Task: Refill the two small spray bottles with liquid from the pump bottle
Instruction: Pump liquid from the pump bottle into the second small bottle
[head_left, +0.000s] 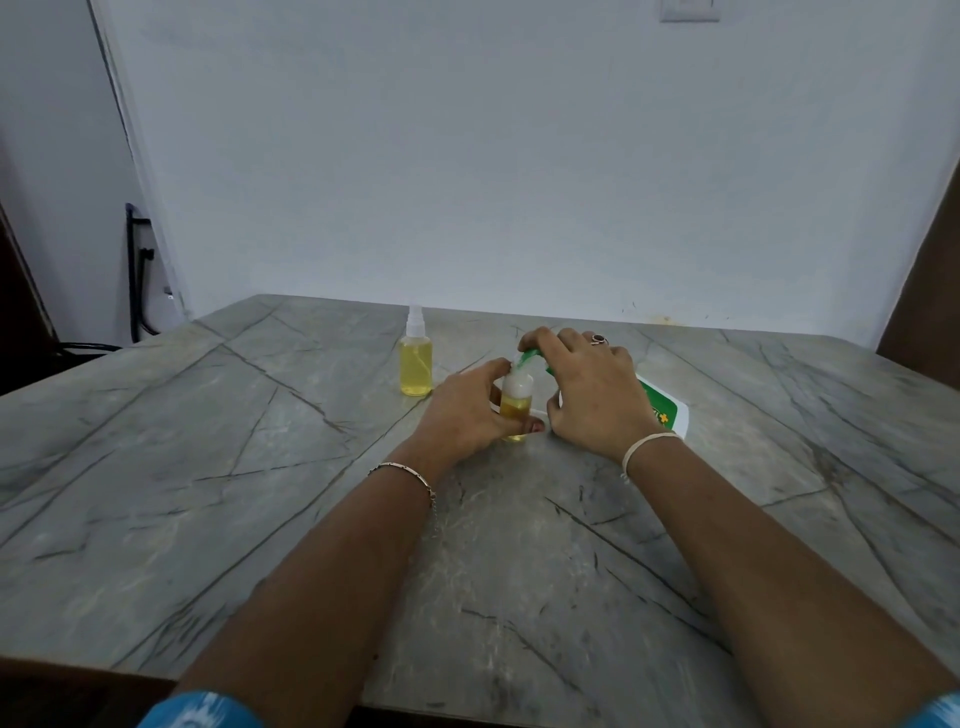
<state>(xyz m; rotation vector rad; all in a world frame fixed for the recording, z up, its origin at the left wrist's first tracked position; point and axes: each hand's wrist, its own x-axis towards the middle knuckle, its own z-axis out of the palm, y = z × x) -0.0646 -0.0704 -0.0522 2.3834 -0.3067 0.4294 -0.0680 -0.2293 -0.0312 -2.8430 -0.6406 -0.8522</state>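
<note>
Near the middle of the grey stone-patterned worktop (260, 467), the left hand (467, 410) curls its fingers round an uncapped small spray bottle (516, 408) part full of yellow liquid. The right hand (592, 395) grips the tilted pump bottle (670, 410), fingers bent over its green spout, which is at the small bottle's mouth. The green-and-white label shows a yellow cross; its writing is unreadable. A capped spray bottle (415, 358) stands just left.

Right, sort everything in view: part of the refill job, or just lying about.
Job: near spray bottle, gripped by left hand; pump bottle, tilted, gripped by right hand; far spray bottle, capped, standing alone.
Lying about: black cables beside the wall; wall plate.
</note>
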